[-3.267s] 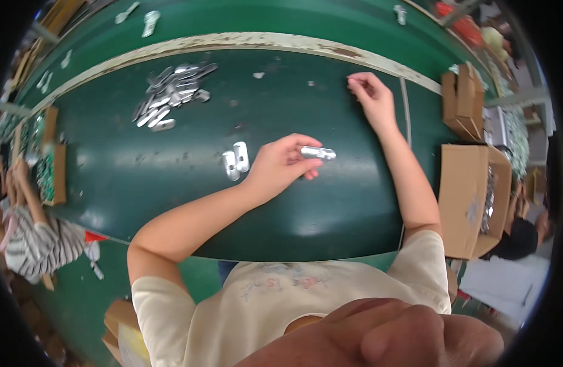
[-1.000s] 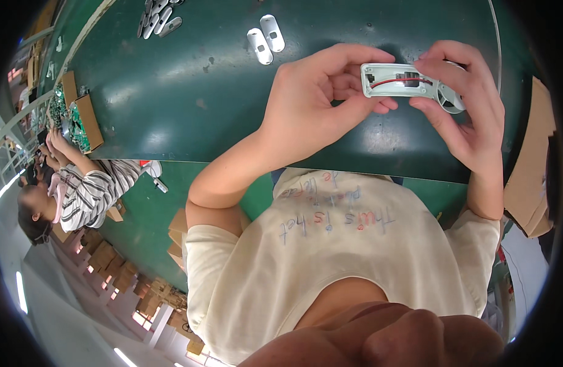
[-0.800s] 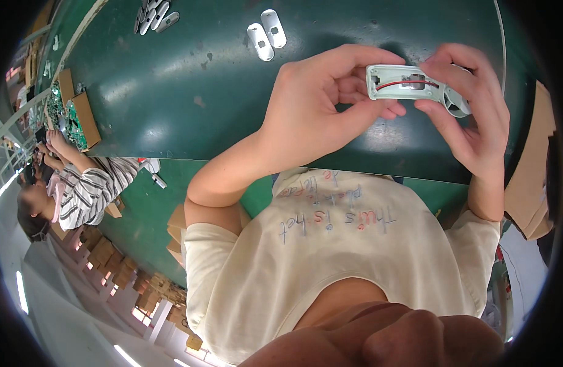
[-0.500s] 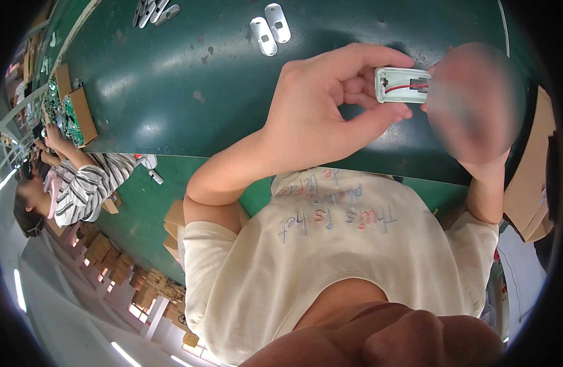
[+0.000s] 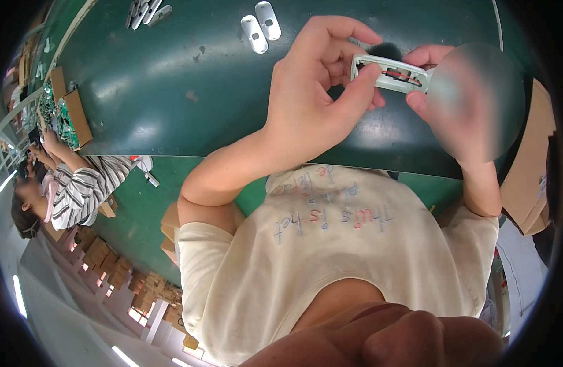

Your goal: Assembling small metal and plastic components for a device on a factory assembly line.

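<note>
A small oblong white plastic housing (image 5: 388, 60), its inner side showing with a red wire and dark parts, is held up over the green table. My left hand (image 5: 321, 82) is closed on its left end, the thumb pressed onto the inner side and the fingers behind. At the right end is my right hand (image 5: 465, 101), index finger above and thumb below the housing's edge. A round blur covers most of that hand, and a pale patch inside the blur cannot be made out.
Two silvery oblong plates (image 5: 261, 27) with square holes lie on the green table (image 5: 171, 79). Several similar pieces (image 5: 148, 12) are farther left. An open carton (image 5: 76, 116) with green circuit boards stands at the left edge, near a person in a striped top (image 5: 88, 189). Cardboard (image 5: 529, 165) is at right.
The housing has moved slightly left and up and is now tilted, right end lower. My left thumb has shifted from its lower edge onto its inner side. More of the right end shows.
</note>
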Motion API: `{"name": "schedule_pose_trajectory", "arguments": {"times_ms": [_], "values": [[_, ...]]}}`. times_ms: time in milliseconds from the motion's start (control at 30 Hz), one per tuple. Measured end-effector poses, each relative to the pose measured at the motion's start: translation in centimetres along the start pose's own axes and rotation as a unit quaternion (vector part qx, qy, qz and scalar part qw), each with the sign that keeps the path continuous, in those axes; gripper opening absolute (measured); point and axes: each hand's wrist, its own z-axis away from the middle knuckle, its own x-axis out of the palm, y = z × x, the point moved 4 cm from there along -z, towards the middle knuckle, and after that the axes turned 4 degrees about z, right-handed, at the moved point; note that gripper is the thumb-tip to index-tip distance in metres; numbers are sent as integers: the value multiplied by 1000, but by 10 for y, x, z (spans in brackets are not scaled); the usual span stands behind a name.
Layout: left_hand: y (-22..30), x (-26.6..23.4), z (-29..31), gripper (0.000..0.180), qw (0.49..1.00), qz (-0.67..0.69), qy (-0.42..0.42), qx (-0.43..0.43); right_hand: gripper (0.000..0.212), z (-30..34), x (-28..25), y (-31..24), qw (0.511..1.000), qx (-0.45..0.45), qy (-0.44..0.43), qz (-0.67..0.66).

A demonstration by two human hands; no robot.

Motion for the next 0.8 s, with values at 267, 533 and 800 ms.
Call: {"name": "schedule_pose_trajectory", "arguments": {"times_ms": [267,533,800], "values": [[-5,-2,1,22,998,56,10,-31,31,-2,-1,11,996,83,-5,-26],[-8,-9,1,20,989,120,-13,-80,33,-5,-5,7,997,72,-5,17],[-1,-5,-3,20,978,175,-40,-102,39,-5,1,-7,988,-102,34,115]]}}
